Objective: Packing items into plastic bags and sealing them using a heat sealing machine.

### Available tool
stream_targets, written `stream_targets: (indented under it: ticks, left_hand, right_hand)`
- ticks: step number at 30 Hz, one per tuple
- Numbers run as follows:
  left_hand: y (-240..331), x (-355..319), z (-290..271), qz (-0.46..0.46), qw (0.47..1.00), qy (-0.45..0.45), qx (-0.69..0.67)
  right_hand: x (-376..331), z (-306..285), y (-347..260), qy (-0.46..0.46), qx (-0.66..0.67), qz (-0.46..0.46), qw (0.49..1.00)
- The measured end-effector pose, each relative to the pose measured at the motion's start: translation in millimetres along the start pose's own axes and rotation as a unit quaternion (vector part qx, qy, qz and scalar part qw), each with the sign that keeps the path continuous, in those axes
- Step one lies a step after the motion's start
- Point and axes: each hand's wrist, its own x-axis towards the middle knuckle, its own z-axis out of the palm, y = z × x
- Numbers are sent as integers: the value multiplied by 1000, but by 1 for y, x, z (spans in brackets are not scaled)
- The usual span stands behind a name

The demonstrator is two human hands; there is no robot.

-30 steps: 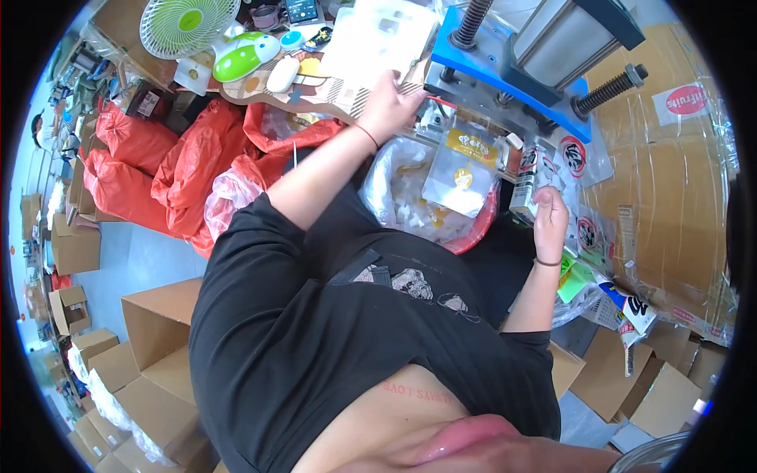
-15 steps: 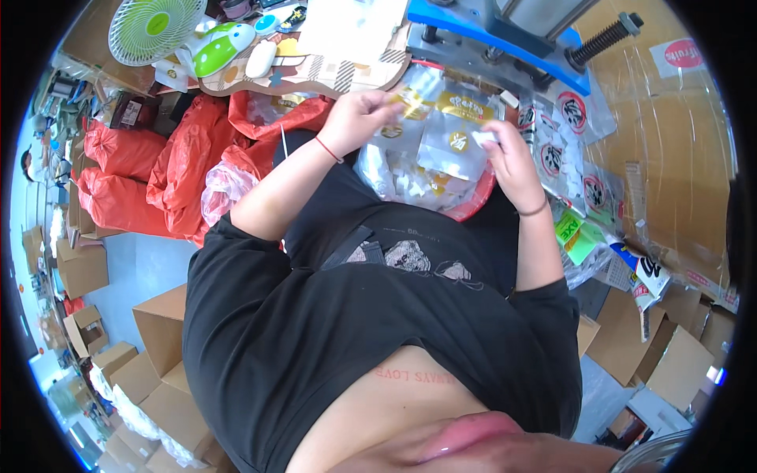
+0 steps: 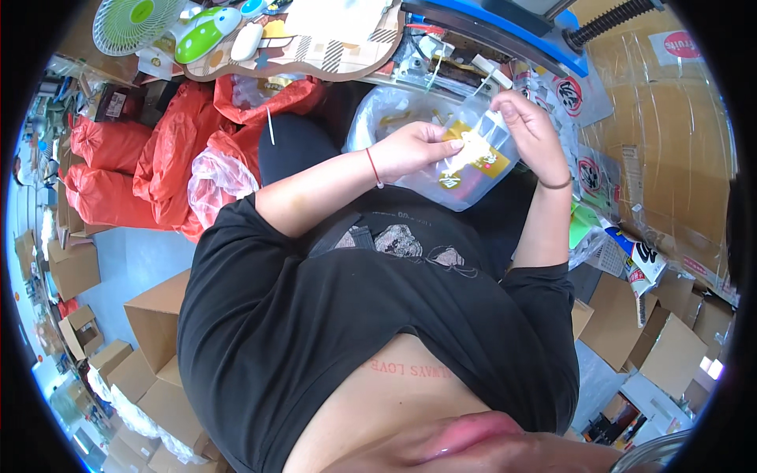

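A translucent plastic bag (image 3: 482,178) with gold-and-white print is stretched between my two hands over my lap. My left hand (image 3: 414,148) is closed on its left side, thumb lying over the print. At the upper right, the fingers of my right hand (image 3: 530,132) are curled onto the bag's edge; the fingertips are partly hidden. Below and behind it stands a tub lined with clear plastic (image 3: 369,110), its contents mostly covered by the held bag.
Beyond the tub is a blue metal press (image 3: 505,33) with a threaded spring rod. A patterned board (image 3: 347,55) carries a white mouse (image 3: 247,41), beside a green-and-white fan (image 3: 142,20). Red sacks (image 3: 110,193) stand at left; a large carton (image 3: 670,158) rises at right.
The printed bag has come away from the press toward me and is now turned and tilted over the tub. My left hand has moved right and down, closer to my right hand.
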Motion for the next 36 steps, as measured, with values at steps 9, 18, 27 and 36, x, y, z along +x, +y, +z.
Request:
stream_targets:
  ticks: [9, 18, 27, 36]
  left_hand:
    - [26, 36, -36, 13, 998, 51, -39]
    - [69, 63, -117, 178, 846, 348, 363]
    - [56, -17, -147, 234, 439, 226, 838]
    - [38, -9, -89, 179, 874, 172, 417]
  right_hand:
    - [-46, -27, 74, 65, -398, 52, 914]
    - [-84, -25, 69, 46, -187, 94, 977]
    - [-87, -26, 72, 221, -181, 100, 953]
    - [-41, -7, 37, 204, -66, 65, 975]
